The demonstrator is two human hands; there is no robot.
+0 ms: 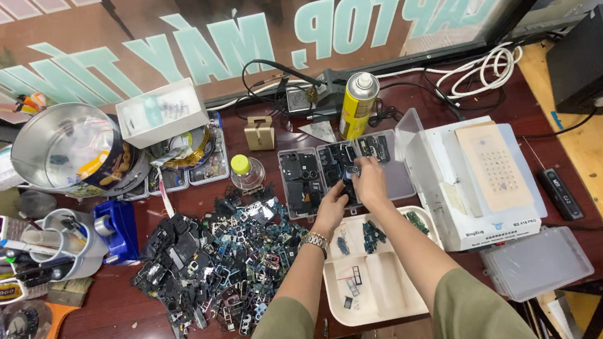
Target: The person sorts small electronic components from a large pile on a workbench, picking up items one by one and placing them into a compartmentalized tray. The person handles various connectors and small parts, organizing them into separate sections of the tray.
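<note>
My left hand [331,207] and my right hand [370,181] meet over a clear compartment box [303,184] filled with small dark phone parts. Together the fingers pinch one small dark part [351,172] above the box's middle section. A metal watch sits on my left wrist [314,242]. Just below the hands lies a white divided tray [372,288] with a few small circuit pieces in it. To the left spreads a big pile of black and blue phone scrap parts [215,262].
A white heating machine [476,182] stands right of the box, a clear plastic lid [535,261] below it. A yellow spray can [358,105], cables, a small bottle [245,171], a metal pot [67,144], cups of tools and a brush [55,326] crowd the dark red table.
</note>
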